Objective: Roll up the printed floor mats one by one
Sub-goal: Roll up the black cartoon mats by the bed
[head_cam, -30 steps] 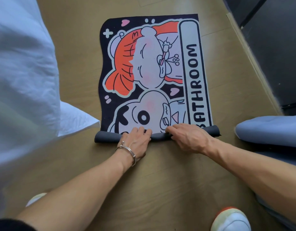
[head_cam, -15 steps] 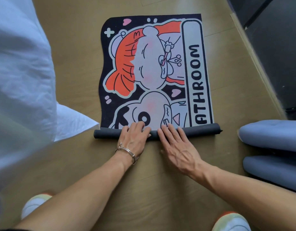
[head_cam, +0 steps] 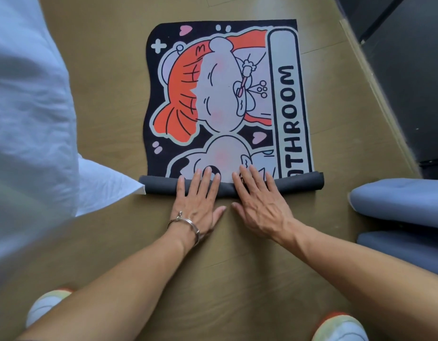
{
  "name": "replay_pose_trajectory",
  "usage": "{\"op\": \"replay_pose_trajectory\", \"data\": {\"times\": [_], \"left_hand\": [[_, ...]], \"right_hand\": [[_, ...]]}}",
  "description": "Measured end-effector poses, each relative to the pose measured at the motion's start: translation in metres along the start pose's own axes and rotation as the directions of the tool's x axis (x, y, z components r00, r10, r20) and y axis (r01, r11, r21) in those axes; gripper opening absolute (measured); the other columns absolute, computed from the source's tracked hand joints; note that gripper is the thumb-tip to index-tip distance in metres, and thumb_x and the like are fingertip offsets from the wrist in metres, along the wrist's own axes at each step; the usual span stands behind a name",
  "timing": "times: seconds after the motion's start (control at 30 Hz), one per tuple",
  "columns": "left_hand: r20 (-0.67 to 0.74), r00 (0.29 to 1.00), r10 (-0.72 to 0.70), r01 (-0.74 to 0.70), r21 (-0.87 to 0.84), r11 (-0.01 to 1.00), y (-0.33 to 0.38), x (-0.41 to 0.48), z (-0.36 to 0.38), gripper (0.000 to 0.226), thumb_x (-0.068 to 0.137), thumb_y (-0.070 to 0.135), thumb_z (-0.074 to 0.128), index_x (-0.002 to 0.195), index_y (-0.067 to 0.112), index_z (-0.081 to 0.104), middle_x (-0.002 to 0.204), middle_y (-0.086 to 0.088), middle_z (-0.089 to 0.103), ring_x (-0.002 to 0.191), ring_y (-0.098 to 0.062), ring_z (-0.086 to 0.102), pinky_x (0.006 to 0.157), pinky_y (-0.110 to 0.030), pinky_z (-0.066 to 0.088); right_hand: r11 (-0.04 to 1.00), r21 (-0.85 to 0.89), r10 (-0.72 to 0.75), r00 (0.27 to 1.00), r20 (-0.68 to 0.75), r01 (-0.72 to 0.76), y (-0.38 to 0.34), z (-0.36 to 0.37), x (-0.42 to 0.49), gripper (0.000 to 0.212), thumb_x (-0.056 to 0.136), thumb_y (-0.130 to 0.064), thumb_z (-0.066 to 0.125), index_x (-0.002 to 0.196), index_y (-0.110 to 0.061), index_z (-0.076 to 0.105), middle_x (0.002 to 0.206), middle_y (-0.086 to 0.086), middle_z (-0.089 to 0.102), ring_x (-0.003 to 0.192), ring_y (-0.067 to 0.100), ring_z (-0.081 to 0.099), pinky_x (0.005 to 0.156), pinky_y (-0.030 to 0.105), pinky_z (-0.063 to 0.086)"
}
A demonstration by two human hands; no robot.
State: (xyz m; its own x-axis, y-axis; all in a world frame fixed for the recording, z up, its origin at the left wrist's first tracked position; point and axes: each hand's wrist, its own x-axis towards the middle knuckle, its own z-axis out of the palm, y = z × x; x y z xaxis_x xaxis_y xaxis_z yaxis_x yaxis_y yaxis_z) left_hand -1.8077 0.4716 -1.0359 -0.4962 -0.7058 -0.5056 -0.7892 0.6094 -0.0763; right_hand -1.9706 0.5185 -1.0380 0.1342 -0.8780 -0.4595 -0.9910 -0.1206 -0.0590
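While left hand (head_cam: 197,204) and right hand (head_cam: 261,205) press the mat roll (head_cam: 300,181), grip flat-open, bedding (head_cam: 107,185) touches it; cushions (head_cam: 400,200) nearby.

Left hand (head_cam: 198,205) and right hand (head_cam: 260,205) press flat on the mat's rolled edge (head_cam: 299,182).

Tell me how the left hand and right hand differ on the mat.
The left hand wears a silver bracelet; the right hand has a bare wrist. The left hand presses the dark grey roll left of its middle, the right hand right of it. Both lie flat, fingers straight across the roll, fingertips on the printed face of the bathroom mat.
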Motion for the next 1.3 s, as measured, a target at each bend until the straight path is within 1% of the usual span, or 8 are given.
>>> {"op": "replay_pose_trajectory", "data": {"times": [0.17,0.3,0.43,0.57,0.73,0.93,1.13,1.3], "left_hand": [[0.039,0.998,-0.058,0.059,-0.032,0.998,0.003,0.012,-0.006,0.078,0.095,0.061,0.016,0.148,0.017,-0.018,0.156,-0.009,-0.020,0.145,-0.028,-0.015,0.112,-0.058,-0.004],[0.018,0.998,-0.067,0.068,-0.030,0.997,0.004,0.014,-0.007,0.078,0.095,0.061,0.017,0.147,0.017,-0.020,0.157,-0.010,-0.019,0.145,-0.028,-0.014,0.111,-0.060,-0.002],[-0.030,1.000,0.010,-0.011,-0.018,1.000,-0.001,0.009,-0.006,0.077,0.096,0.056,0.027,0.146,0.017,-0.016,0.158,-0.011,-0.012,0.146,-0.029,-0.006,0.110,-0.062,0.005],[-0.157,0.975,0.155,-0.154,0.018,0.988,-0.002,0.003,-0.003,0.083,0.075,0.048,0.069,0.142,0.011,0.035,0.147,-0.014,0.039,0.135,-0.030,0.039,0.099,-0.064,0.033],[-0.015,0.993,0.113,-0.113,0.030,0.993,0.002,0.013,-0.009,0.071,0.098,0.053,0.022,0.150,0.019,-0.013,0.157,-0.008,-0.016,0.145,-0.024,-0.012,0.111,-0.059,-0.003],[0.027,0.997,0.071,-0.072,0.049,0.996,-0.002,0.034,-0.019,0.072,0.097,0.056,0.016,0.147,0.019,-0.020,0.157,-0.005,-0.021,0.145,-0.023,-0.016,0.111,-0.059,-0.004],[0.002,0.999,0.044,-0.044,0.015,0.999,-0.006,0.046,-0.028,0.068,0.100,0.050,0.019,0.149,0.020,-0.017,0.158,-0.008,-0.015,0.146,-0.024,-0.011,0.112,-0.058,-0.001],[-0.002,0.979,0.203,-0.202,0.038,0.979,-0.015,0.044,-0.041,0.057,0.098,0.012,0.010,0.150,0.015,-0.012,0.159,-0.005,-0.008,0.146,-0.021,-0.005,0.112,-0.056,0.005]], "right_hand": [[1.000,-0.005,0.027,1.000,-0.015,-0.027,0.005,0.001,-0.008,0.066,0.092,-0.050,0.031,0.148,-0.014,0.029,0.149,0.017,0.038,0.136,0.041,0.035,0.105,0.060,0.028],[0.999,-0.043,-0.006,1.000,-0.021,0.005,0.008,0.009,-0.010,0.075,0.085,-0.051,0.056,0.147,-0.017,0.032,0.149,0.016,0.038,0.135,0.041,0.036,0.104,0.061,0.029],[0.996,-0.075,-0.048,0.999,0.004,0.048,0.010,0.007,-0.005,0.071,0.098,-0.054,0.027,0.145,-0.022,-0.014,0.159,0.011,-0.004,0.146,0.036,-0.001,0.113,0.056,0.001],[0.996,-0.074,-0.038,0.999,0.022,0.040,0.014,-0.003,0.005,0.065,0.100,-0.052,0.014,0.140,-0.022,-0.029,0.158,0.010,-0.018,0.145,0.033,-0.014,0.113,0.054,-0.007],[0.999,-0.038,0.009,1.000,0.029,-0.008,0.011,-0.016,0.011,0.065,0.101,-0.047,0.018,0.151,-0.019,-0.013,0.160,0.011,-0.010,0.146,0.033,-0.010,0.114,0.054,-0.005],[0.999,-0.039,0.034,0.998,-0.061,-0.036,0.010,-0.011,0.008,0.068,0.093,-0.044,0.047,0.150,-0.014,0.026,0.153,0.017,0.029,0.141,0.038,0.025,0.111,0.057,0.018],[0.999,-0.051,0.012,1.000,0.022,-0.011,0.018,-0.017,0.020,0.068,0.100,-0.051,0.019,0.152,-0.019,-0.010,0.160,0.010,-0.008,0.146,0.031,-0.009,0.115,0.050,-0.005],[0.998,-0.053,0.020,0.995,0.095,-0.015,0.029,-0.032,0.044,0.069,0.098,-0.057,0.011,0.151,-0.021,-0.015,0.160,0.006,-0.013,0.146,0.028,-0.013,0.117,0.048,-0.004]]}}
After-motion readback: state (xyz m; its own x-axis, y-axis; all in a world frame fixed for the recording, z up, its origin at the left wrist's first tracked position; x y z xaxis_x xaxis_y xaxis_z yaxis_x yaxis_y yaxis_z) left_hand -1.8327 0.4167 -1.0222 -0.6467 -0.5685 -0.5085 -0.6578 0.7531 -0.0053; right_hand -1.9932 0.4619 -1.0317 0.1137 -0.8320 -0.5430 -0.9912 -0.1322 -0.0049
